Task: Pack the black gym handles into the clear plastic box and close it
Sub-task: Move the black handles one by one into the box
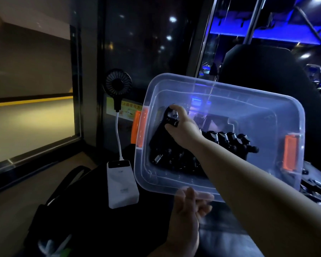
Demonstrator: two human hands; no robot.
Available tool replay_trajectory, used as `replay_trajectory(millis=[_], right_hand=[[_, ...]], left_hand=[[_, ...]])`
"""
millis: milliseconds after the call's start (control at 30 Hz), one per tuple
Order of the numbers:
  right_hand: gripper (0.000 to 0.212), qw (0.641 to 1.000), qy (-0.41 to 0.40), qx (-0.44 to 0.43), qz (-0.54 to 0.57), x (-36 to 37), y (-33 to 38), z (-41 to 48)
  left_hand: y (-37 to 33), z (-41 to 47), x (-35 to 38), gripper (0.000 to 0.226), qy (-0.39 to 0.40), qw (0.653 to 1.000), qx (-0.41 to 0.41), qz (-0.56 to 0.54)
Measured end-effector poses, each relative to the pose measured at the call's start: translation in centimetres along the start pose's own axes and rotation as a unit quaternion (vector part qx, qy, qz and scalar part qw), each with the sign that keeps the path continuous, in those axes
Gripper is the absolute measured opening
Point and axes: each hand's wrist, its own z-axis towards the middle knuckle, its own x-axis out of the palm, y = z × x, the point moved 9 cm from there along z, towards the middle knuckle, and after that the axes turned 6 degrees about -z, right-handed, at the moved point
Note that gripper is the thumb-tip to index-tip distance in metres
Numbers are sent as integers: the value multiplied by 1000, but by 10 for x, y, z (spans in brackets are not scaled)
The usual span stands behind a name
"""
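The clear plastic box (230,101) with orange latches is held up off the surface, tilted toward me, its lid off. My left hand (189,206) grips its near rim from below. My right hand (183,125) reaches inside and is closed on a black gym handle (171,115) with a metal spring at the box's left end. Several more black handles (228,140) with springs lie packed along the box bottom, partly hidden by my right forearm.
A white power bank (121,184) lies left of the box, with a small black fan (118,84) plugged in on a white stalk. A black bag (67,201) sits at lower left. A black chair back (263,71) stands behind the box. More dark parts (315,188) lie at right.
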Motion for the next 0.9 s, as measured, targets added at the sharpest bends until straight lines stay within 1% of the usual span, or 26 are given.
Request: replay_trajectory(millis=[133,233,300,367,433,567,767,900], right_hand=[[61,994,43,0,-100,26,1,11],[62,985,37,-5,-167,28,4,18],[68,977,28,-25,-212,25,9,23],[75,969,39,-30,-242,27,11,26],[78,964,56,-29,-259,33,10,28],[79,967,34,-33,-250,37,7,31],[70,963,31,-50,-263,38,6,31],[74,954,31,-64,-293,41,6,32]], left_hand=[[2,2,0,25,-4,1000,-12,-24],[5,4,-2,24,-7,999,-15,-33],[5,5,-2,25,-8,1000,-15,-26],[6,5,-4,24,-15,999,-18,-29],[7,6,-3,23,-20,999,-28,-40],[7,7,-2,23,-20,998,-35,-39],[5,9,-8,26,-38,998,-42,-23],[6,10,-10,27,-47,997,-52,-24]])
